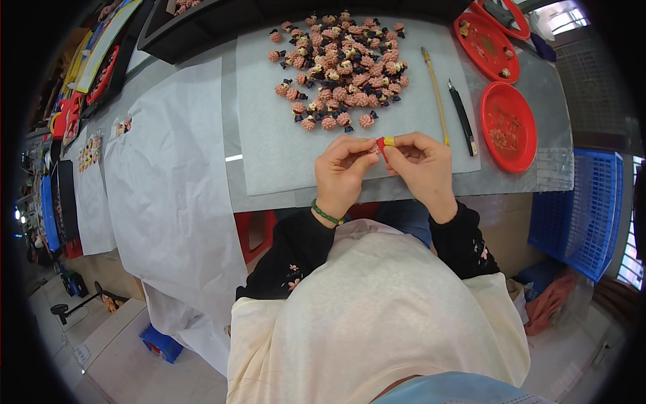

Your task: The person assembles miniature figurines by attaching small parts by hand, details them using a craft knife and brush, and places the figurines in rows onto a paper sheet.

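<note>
The person's left hand and right hand meet over the near edge of a grey mat on the worktop, fingertips pressed together around a small piece that shows red and yellow between them. The fingers of both hands are curled in and pinched on it, and most of the piece is hidden, so I cannot tell its full shape. A green band circles the left wrist. Just beyond the hands, toward the far side of the mat, lies a heap of small pink figurines with dark and yellow details. To the right of the heap a thin yellow-handled brush lies lengthwise, and beside it a black craft knife. Further right sit red round trays, one near and others beyond it. White paper sheets drape over the worktop on the left, and a blue crate stands off the right edge.
</note>
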{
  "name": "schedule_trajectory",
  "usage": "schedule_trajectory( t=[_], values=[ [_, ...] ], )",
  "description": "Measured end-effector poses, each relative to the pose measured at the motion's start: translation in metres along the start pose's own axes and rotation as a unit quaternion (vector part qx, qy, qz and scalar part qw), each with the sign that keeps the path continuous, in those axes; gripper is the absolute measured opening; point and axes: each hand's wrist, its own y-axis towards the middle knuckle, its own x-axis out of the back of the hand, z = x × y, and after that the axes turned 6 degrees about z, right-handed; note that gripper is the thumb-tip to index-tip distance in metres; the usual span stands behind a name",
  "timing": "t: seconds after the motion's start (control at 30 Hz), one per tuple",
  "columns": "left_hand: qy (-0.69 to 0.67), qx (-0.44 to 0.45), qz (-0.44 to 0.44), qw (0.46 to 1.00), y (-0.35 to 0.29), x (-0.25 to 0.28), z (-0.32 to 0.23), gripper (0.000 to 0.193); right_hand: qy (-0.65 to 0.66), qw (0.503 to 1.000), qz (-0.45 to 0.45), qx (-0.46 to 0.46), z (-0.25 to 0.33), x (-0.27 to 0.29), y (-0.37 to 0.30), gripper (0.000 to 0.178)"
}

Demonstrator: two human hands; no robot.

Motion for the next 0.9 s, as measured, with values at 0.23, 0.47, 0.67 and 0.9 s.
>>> schedule_trajectory(
  t=[0.23, 0.47, 0.67, 0.9],
  values=[
    [-0.003, -0.009, -0.017, 1.000, -0.002, 0.000, 0.000, 0.020, -0.169, 0.982, 0.073, -0.047, 0.002, 0.017, -0.003, 0.008],
    [0.009, -0.024, -0.012, 1.000, -0.001, -0.002, 0.000, 0.020, -0.077, 0.995, 0.006, 0.067, -0.017, 0.004, -0.003, 0.008],
    [-0.054, 0.032, -0.021, 0.998, 0.000, 0.002, -0.004, 0.020, -0.232, 0.969, 0.009, 0.085, -0.004, 0.027, -0.005, 0.014],
    [-0.096, 0.075, 0.014, 0.992, 0.000, 0.002, -0.014, 0.027, -0.445, 0.858, -0.121, 0.228, -0.015, 0.043, 0.032, 0.016]
  ],
)
